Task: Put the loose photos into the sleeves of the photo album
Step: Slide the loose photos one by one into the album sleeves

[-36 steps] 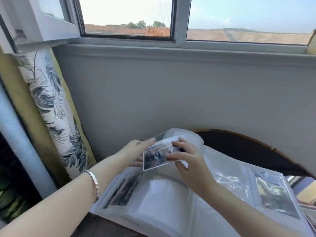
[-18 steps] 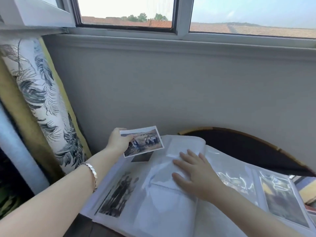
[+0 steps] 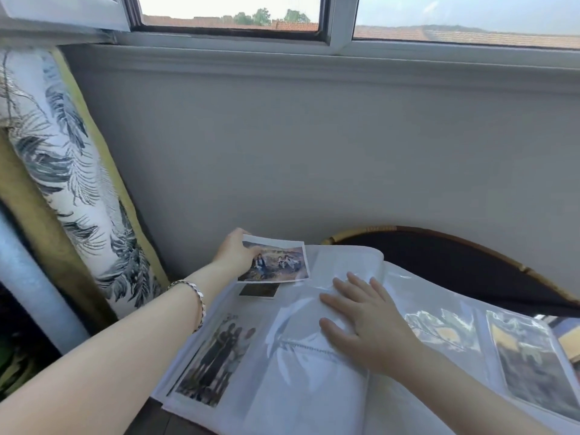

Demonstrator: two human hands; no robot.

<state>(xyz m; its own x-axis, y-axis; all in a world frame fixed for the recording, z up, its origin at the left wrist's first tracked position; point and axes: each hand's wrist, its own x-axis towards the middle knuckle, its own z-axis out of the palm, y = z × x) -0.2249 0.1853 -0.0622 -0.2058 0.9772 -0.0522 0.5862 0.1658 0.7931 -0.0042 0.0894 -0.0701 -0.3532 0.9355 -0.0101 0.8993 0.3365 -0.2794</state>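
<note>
A photo album (image 3: 301,390) lies open in front of me, its clear plastic sleeves shining. My left hand (image 3: 233,254) pinches a loose colour photo (image 3: 277,262) of several people outdoors by its left edge, holding it above the album's far left corner. My right hand (image 3: 364,321) lies flat with fingers spread on a bulging stack of pages at the middle of the album. A sleeved dark photo (image 3: 216,356) of standing people fills the left page. Sleeved photos (image 3: 530,359) also show on the right page.
A grey wall (image 3: 314,152) under a window rises just behind the album. A leaf-print cushion (image 3: 66,171) leans at the left. A dark round table with a rattan rim (image 3: 470,243) lies under the album, at the right rear.
One second ago both hands held the photo over the pages. My right hand has let go and dropped flat onto the pages; my left hand has carried the photo left and back.
</note>
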